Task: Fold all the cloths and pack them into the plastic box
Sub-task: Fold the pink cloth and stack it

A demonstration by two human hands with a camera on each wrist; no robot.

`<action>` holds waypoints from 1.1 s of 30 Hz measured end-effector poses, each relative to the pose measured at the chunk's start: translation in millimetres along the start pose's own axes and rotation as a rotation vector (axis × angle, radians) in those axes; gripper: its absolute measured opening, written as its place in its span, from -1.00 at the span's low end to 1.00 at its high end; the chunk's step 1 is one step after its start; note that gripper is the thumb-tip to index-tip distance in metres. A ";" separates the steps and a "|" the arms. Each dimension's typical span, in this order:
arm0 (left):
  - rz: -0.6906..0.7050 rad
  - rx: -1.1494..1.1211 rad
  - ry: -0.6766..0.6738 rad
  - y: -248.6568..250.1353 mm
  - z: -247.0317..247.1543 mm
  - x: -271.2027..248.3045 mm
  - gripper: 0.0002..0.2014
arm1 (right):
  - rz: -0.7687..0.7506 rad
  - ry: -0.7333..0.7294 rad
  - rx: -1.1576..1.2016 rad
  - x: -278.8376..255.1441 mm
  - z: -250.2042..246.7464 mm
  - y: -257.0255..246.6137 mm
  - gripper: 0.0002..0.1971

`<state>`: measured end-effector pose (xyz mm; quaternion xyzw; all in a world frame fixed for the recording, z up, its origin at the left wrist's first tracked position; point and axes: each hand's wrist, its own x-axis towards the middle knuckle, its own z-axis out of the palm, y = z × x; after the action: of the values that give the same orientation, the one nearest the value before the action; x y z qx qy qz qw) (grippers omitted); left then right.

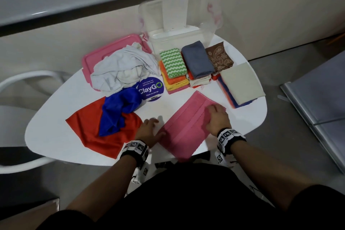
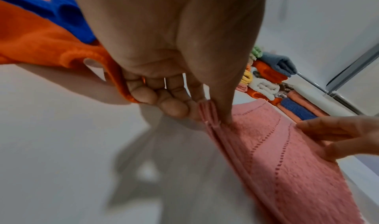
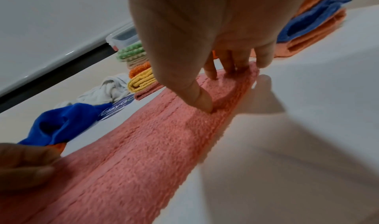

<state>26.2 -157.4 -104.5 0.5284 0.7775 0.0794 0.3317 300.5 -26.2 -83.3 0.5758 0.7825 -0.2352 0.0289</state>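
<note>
A pink cloth, folded into a long strip, lies slantwise at the table's front. My left hand pinches its stacked layers at the near-left edge between thumb and fingers. My right hand rests on the strip's far end, thumb and straight fingertips pressing down. The clear plastic box stands open at the back of the table. In front of it are stacks of folded cloths topped by green zigzag, grey, brown paisley and beige.
Unfolded cloths lie to the left: a whitish heap on the pink lid, a crumpled blue cloth over a spread red-orange one. A round ClayGo sticker marks the white table. A chair stands left.
</note>
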 end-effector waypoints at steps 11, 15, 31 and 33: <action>0.640 0.491 -0.242 -18.5 -7.5 4.8 -0.29 | -0.539 -0.352 -0.251 -78.2 80.8 -58.7 -0.20; 0.625 0.521 -0.235 -16.8 -3.1 7.0 -0.26 | -0.521 -0.244 -0.263 -87.9 82.6 -48.7 -0.39; 0.493 0.164 -0.103 29.1 0.4 22.9 -0.75 | 0.254 0.008 0.734 -82.7 43.4 -14.8 -0.76; 0.328 -0.045 -0.179 42.7 -4.9 33.0 -0.77 | 0.360 0.064 0.799 -77.4 43.2 -11.1 -0.76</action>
<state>48.8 -109.2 -94.8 0.6453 0.6463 0.1024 0.3941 306.5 -114.7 -93.5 0.6761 0.5178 -0.4925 -0.1797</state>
